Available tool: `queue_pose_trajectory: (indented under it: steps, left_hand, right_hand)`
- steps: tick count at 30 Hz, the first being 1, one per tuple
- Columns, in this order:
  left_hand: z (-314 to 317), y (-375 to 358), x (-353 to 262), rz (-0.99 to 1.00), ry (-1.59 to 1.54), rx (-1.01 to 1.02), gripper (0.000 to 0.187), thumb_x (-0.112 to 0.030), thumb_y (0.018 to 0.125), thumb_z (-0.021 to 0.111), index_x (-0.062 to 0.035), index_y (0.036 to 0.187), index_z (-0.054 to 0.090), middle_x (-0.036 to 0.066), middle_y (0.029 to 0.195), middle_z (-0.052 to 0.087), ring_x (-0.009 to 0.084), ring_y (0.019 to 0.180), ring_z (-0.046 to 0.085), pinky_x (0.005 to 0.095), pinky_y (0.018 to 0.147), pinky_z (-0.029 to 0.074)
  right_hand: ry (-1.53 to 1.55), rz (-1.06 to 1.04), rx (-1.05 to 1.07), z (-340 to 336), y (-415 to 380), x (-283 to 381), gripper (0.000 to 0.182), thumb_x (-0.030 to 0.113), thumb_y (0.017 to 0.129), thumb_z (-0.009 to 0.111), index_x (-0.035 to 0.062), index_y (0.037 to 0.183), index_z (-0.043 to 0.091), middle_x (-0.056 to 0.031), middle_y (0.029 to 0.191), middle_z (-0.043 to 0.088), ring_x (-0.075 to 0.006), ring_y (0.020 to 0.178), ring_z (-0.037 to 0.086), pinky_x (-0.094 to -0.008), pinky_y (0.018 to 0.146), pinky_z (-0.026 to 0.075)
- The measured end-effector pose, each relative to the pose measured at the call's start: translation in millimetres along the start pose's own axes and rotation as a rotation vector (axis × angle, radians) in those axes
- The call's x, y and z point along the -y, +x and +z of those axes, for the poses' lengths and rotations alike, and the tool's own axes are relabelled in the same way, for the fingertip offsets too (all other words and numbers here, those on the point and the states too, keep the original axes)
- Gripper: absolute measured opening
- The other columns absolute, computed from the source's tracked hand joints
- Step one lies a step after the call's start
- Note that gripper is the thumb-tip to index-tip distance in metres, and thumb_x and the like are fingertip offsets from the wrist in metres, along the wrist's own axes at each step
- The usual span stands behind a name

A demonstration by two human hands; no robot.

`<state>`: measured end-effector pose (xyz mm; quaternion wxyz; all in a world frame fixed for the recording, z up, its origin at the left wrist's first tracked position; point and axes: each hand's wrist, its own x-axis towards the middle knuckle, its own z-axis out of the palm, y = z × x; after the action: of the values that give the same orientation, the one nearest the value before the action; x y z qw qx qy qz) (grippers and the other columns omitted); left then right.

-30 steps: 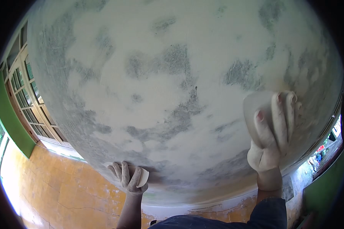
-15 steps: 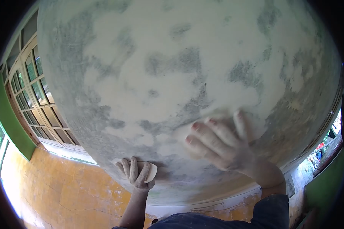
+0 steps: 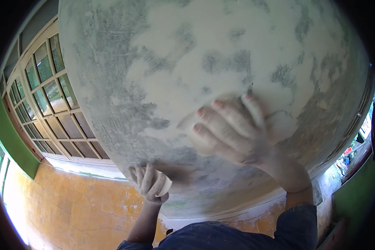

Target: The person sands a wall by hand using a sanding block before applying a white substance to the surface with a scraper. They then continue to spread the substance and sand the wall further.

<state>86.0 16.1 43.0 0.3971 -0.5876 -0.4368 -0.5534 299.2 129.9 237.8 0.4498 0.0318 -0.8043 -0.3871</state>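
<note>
A patchy grey and off-white wall surface (image 3: 175, 75) fills the middle of the view. Dusty and slightly blurred, my right hand (image 3: 233, 129) lies over a pale flat pad (image 3: 204, 143) pressed on the wall, with its fingers bent around the pad. Lower left, my left hand (image 3: 149, 183) is against the wall's lower part, its fingers closed on a pale, thin piece (image 3: 165, 187) that looks like folded paper.
Glass-paned doors (image 3: 56, 100) stand at the left beside a green wall strip (image 3: 16, 137). Yellow-orange tiled floor (image 3: 79, 204) shows below. A green surface (image 3: 356, 200) and colourful items (image 3: 346, 157) are at the right.
My right hand has moved up the wall with the pad. My left hand's fingers have curled more around the pale piece. The view has shifted left, showing more of the doors.
</note>
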Motion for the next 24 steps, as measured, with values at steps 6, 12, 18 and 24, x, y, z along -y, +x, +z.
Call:
queue_pose_trajectory:
  steps: [6, 12, 18, 24]
  left_hand:
    - [-3.1, -11.3, 22.0, 0.083, 0.159, 0.092, 0.034, -0.027, 0.092, 0.036, -0.0115, 0.103, 0.064, 0.024, 0.125, 0.054, 0.0497, 0.131, 0.029, 0.0645, 0.107, 0.007]
    - [-4.6, -17.2, 27.1, 0.057, 0.08, 0.086, 0.035, -0.027, 0.09, 0.037, -0.0131, 0.104, 0.065, 0.021, 0.12, 0.058, 0.0499, 0.131, 0.029, 0.0679, 0.105, 0.006]
    - [-4.9, -25.1, 31.1, 0.048, 0.063, 0.065, 0.034, -0.027, 0.089, 0.037, -0.013, 0.099, 0.066, 0.02, 0.121, 0.058, 0.0493, 0.132, 0.028, 0.069, 0.105, 0.005]
    - [-7.9, -26.9, 33.4, 0.071, 0.051, 0.059, 0.029, -0.022, 0.085, 0.039, -0.0132, 0.095, 0.065, 0.019, 0.12, 0.059, 0.0491, 0.131, 0.029, 0.0698, 0.105, 0.006]
  right_hand:
    - [-0.194, 0.146, -0.063, 6.0, 4.1, 6.1, 0.025, 0.036, 0.086, 0.06, 0.0223, 0.107, 0.063, 0.003, 0.121, 0.061, -0.0207, 0.12, 0.05, -0.0493, 0.112, 0.022]
    - [-0.282, 0.298, -0.009, -15.0, 10.5, -8.5, 0.022, 0.032, 0.092, 0.051, 0.0211, 0.108, 0.063, 0.0003, 0.124, 0.059, -0.0197, 0.122, 0.049, -0.0527, 0.112, 0.019]
    - [-0.225, 0.127, 0.056, 1.6, 3.5, 8.5, 0.028, 0.034, 0.09, 0.053, 0.0213, 0.115, 0.058, -0.0004, 0.126, 0.058, -0.0236, 0.125, 0.047, -0.051, 0.114, 0.017]
    - [-0.145, -0.014, 0.131, 13.9, -9.1, 30.9, 0.037, 0.045, 0.085, 0.059, 0.0252, 0.116, 0.057, -0.0007, 0.13, 0.055, -0.0225, 0.128, 0.043, -0.0527, 0.114, 0.012]
